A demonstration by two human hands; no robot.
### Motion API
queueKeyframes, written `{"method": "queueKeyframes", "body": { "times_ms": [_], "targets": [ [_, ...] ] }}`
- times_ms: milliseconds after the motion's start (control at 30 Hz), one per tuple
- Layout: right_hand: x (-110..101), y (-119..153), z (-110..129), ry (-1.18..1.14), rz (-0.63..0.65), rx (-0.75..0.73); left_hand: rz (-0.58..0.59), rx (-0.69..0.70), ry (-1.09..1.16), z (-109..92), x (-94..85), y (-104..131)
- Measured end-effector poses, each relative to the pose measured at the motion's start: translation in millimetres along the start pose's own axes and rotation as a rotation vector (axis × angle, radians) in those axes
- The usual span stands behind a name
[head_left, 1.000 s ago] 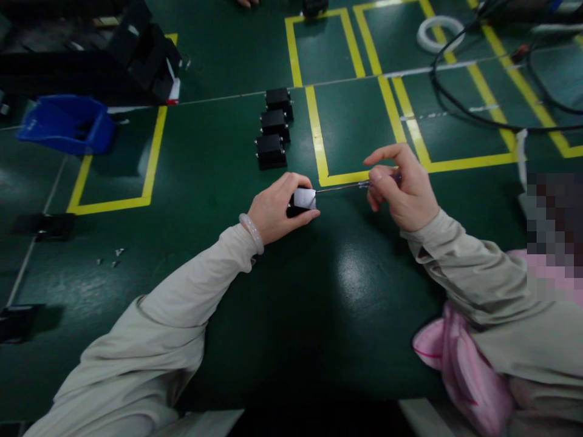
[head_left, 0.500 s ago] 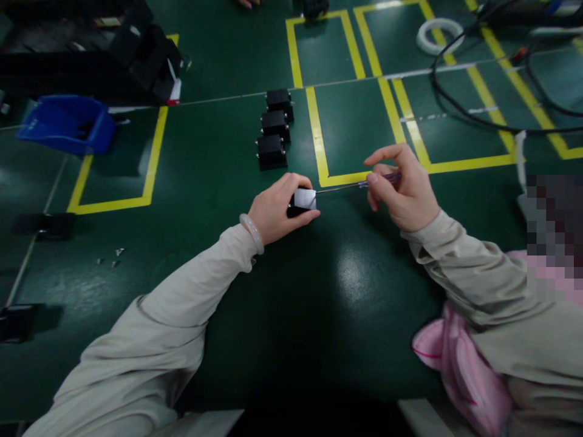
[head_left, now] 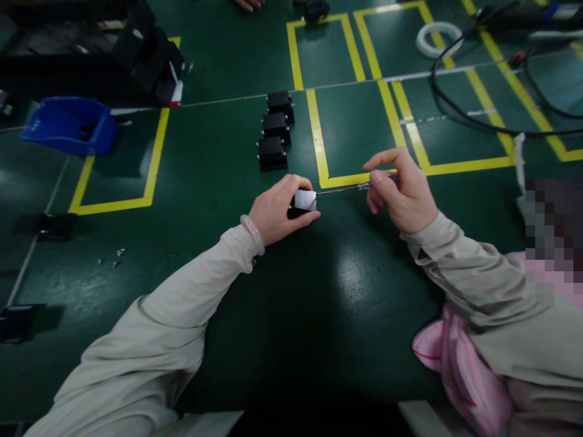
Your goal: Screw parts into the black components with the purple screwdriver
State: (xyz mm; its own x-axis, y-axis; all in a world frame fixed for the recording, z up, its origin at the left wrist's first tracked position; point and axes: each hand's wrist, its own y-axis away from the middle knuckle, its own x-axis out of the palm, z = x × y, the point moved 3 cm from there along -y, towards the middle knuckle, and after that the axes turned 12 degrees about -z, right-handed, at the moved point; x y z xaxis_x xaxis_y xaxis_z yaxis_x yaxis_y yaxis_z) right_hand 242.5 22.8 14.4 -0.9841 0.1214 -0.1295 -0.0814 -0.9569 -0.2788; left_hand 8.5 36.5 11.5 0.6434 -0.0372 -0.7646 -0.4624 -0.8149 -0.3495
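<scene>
My left hand (head_left: 279,209) grips a small black block with a pale, whitish face (head_left: 305,199), thumb on the near side and fingers over the far side. In my right hand (head_left: 403,189) is a thin screwdriver (head_left: 364,186), pinched by its clear handle. Its shaft points left and the tip meets the right side of the block. Beyond my left hand stand several similar black blocks in a row, the nearest one (head_left: 272,152) with shiny screws on its sides. A few small screws (head_left: 116,263) lie loose on the green table to the left.
A blue bin (head_left: 70,124) sits at the left, beside a large black rack (head_left: 150,60). More black parts (head_left: 50,226) lie at the left edge. A white tape roll (head_left: 439,39) and a black cable (head_left: 455,106) are at the back right. Another person's hand (head_left: 249,5) shows at the top.
The view has shifted very slightly. Both hands hold almost the same position, with the fingers on the screwdriver slightly changed.
</scene>
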Motion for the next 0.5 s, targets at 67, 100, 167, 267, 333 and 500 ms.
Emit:
{"method": "queueKeyframes", "body": {
  "times_ms": [67, 100, 167, 267, 333, 500],
  "targets": [
    [-0.2, 0.2, -0.3, 0.006, -0.004, 0.009, 0.0, -0.001, 0.003, 0.3, 0.2, 0.4],
    [-0.4, 0.4, -0.3, 0.012, -0.005, 0.008, 0.001, 0.0, 0.002, 0.4, 0.3, 0.5],
    [-0.8, 0.9, -0.3, 0.02, 0.001, 0.004, 0.007, -0.002, -0.001, 0.9, 0.6, 0.4],
    [-1.3, 1.5, -0.1, 0.009, 0.014, -0.004, 0.007, 0.003, 0.0, 1.3, 0.5, -0.2],
    [-1.7, 1.4, 0.1, 0.007, 0.025, -0.008, 0.006, 0.007, 0.002, 1.2, 0.5, -0.6],
    [-2.4, -1.2, 1.2, 0.026, 0.042, -0.009, -0.003, 0.006, 0.012, 1.3, 1.0, 0.0]
  ]
}}
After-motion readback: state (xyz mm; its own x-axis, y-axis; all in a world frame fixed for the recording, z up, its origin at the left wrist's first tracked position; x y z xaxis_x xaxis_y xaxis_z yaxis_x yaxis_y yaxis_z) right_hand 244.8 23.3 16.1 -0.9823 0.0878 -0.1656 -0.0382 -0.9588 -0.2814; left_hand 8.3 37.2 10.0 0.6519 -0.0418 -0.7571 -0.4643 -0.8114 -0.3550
